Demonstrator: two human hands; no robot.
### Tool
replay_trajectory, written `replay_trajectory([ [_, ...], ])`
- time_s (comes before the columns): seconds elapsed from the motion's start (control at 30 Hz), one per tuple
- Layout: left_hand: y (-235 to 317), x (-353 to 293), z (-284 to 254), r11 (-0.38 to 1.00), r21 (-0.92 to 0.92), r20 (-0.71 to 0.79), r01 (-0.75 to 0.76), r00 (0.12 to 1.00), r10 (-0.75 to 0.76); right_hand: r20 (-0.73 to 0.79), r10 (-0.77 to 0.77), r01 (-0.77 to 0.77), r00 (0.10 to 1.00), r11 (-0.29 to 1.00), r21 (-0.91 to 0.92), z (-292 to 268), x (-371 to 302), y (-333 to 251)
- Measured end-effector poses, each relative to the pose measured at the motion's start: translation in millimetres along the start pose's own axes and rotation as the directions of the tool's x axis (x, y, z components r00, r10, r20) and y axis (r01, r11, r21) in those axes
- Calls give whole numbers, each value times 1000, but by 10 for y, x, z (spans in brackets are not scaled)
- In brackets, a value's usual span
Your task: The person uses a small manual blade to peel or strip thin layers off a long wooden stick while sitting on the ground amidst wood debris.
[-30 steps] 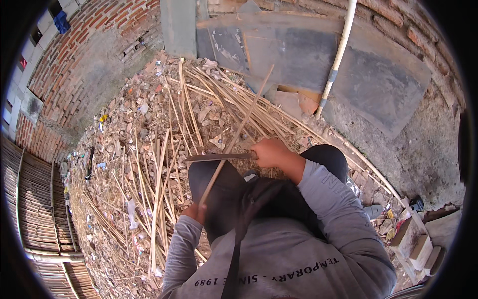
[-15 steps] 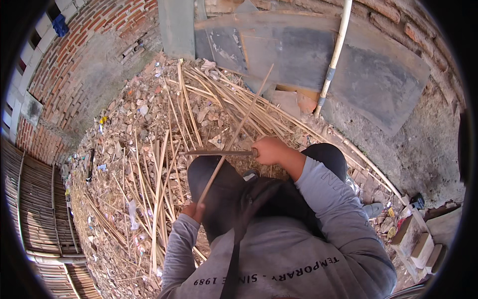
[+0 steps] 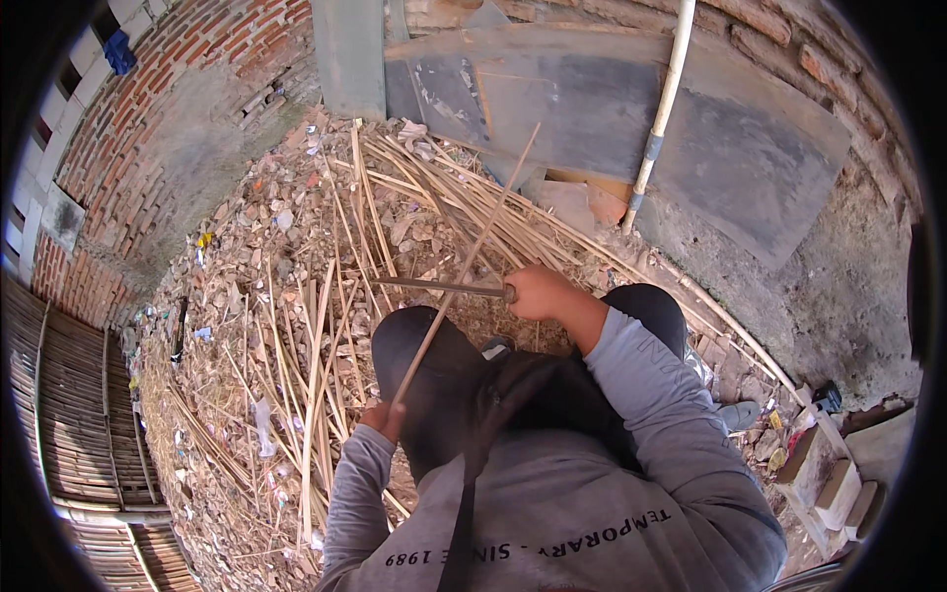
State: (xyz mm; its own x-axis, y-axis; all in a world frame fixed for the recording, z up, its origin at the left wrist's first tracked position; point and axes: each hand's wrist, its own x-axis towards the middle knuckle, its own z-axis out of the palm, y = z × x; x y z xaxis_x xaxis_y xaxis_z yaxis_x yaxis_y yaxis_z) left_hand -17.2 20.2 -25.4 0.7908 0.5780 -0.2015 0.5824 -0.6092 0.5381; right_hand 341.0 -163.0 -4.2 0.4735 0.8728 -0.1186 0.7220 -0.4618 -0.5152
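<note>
Knife (image 3: 419, 284), gripped in the right hand (image 3: 540, 294), should meet the strip (image 3: 473, 250) shallowly; left hand (image 3: 385, 419), closed around its lower end, should steady it.

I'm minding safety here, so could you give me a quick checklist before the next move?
1. Right hand closed on the knife: ok.
2. Left hand holding the lower end of the wooden strip: ok.
3. Left hand away from the knife: ok, it is well down the strip from where they cross.
4. Left knee clear of the knife: cannot tell; they look close, but the height gap is unclear.
5. Hands gloved: not ok, both are bare.
</note>
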Motion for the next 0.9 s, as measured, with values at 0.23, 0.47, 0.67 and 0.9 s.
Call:
replay_trajectory([
  [0.23,-92,11,47,992,-111,68,53,997,-46,-92,35,-37,995,999,-28,-53,22,39],
  [0.47,-166,9,72,997,-79,27,-5,1000,7,-120,92,-86,989,995,54,-66,29,48],
  [0.67,-159,10,68,996,-92,36,-3,999,7,-43,17,-18,999,1000,-13,-39,-3,-45],
  [0.9,-2,-3,-1,998,-40,70,41,997,-38,-67,-33,31,997,999,-37,-140,-37,-49],
])
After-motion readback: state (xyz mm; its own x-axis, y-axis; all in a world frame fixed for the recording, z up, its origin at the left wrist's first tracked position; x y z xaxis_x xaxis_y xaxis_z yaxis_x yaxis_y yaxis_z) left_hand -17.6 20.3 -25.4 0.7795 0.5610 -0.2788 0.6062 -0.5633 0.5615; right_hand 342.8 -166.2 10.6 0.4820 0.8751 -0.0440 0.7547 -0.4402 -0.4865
